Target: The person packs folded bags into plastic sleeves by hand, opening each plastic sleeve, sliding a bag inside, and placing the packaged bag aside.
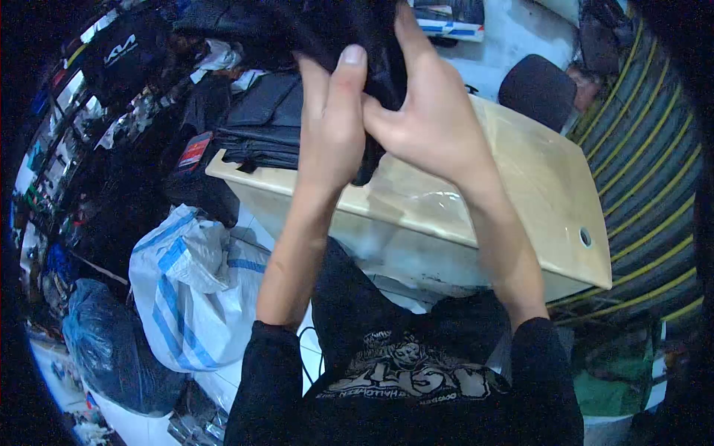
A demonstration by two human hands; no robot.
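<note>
Both hands are raised over the cream-coloured table [535, 186], holding up a black piece of cloth [379, 44]. My left hand [331, 123] grips its lower part, with the thumb pressed on the front. Close beside it on the right, my right hand [435, 115] has its thumb against the same cloth and its fingers partly hidden behind it. One dark end of the cloth hangs below the hands. A stack of folded black items [264, 119] lies on the table's left end, next to my left hand.
A white sack with blue stripes [186, 297] and a dark plastic bag [111, 349] stand on the floor at the left. Near the stack is a red label [195, 152]. A black rounded object [537, 93] is at the table's far edge. Yellow-striped material [647, 171] fills the right side.
</note>
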